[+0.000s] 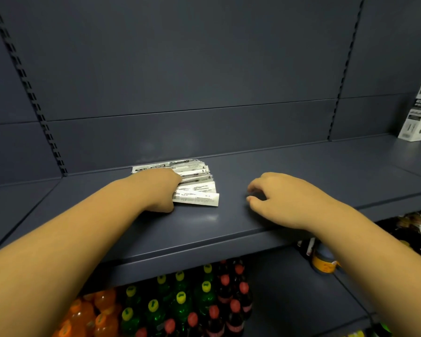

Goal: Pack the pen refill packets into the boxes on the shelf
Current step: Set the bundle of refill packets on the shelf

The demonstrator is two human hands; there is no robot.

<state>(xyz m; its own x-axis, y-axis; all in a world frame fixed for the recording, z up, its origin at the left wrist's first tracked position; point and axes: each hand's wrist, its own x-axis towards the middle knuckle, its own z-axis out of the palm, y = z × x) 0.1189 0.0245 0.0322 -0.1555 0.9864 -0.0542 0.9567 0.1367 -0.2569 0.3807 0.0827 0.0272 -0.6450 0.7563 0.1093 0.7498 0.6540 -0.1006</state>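
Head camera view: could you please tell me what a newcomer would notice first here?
Probably the fanned pile of white pen refill packets mid-shelf, with the left hand on its left side. The right hand hovers loosely curled beside it, holding nothing. A white box stands far right; colourful drink bottles fill the shelf below.

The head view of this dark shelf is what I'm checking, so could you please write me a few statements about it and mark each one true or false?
1. The left hand rests on the fanned pile of white pen refill packets. True.
2. The right hand holds a packet. False: it holds nothing, its fingers loosely curled over the dark blue metal shelf.
3. The white printed cardboard box stands at the shelf's far right. True.
4. The packets lie inside the box. False: they lie on the bare shelf, far left of it.
5. Bottles with coloured caps fill the lower shelf. True.
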